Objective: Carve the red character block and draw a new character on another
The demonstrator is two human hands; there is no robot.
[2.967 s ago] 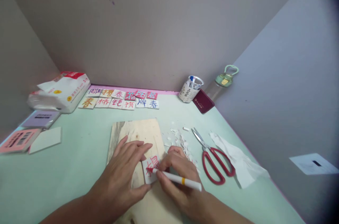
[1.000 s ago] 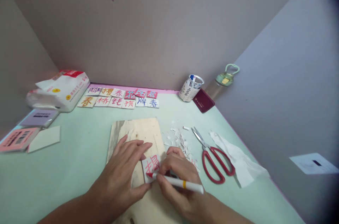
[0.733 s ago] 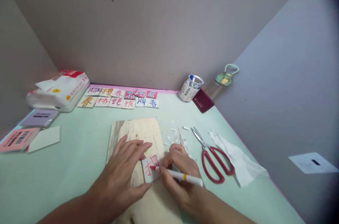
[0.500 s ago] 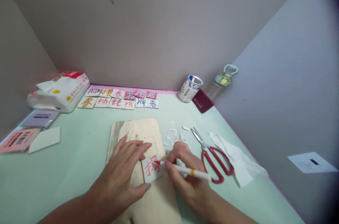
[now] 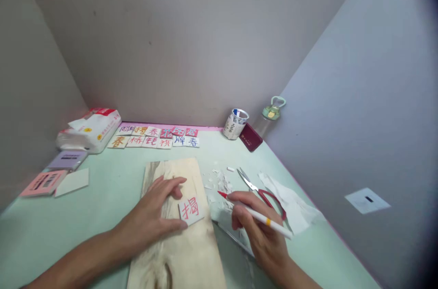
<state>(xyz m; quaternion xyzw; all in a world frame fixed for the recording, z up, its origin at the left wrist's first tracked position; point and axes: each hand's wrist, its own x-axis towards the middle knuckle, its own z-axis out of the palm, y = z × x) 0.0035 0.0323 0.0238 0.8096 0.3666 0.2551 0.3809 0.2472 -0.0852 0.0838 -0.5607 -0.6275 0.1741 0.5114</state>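
On the wooden board (image 5: 185, 257) lies a small white tile (image 5: 196, 217) bearing a red character. My left hand (image 5: 159, 207) rests on the board with fingers spread; its thumb tip touches the tile's lower left corner. In my right hand (image 5: 260, 225) is a white marker (image 5: 278, 228) with a yellow band, its red tip (image 5: 222, 194) pointing left, off the tile and above the table. White scraps (image 5: 224, 182) lie beneath and behind that hand. A thin clear-edged object (image 5: 236, 239), partly hidden, sits beside the board.
Two rows of lettered tiles (image 5: 150, 141) stand at the back, near a tissue pack (image 5: 94, 131). Packs of cards (image 5: 46, 183) lie left. Scissors (image 5: 251, 184), crumpled tissue (image 5: 290, 207), a tin (image 5: 234, 126), a dark red booklet (image 5: 251, 137) and a bottle (image 5: 270, 116) are at right.
My right hand and the marker have moved right, away from the tile, uncovering the whole character. My left hand's fingers have bent inward. The camera view has shifted.
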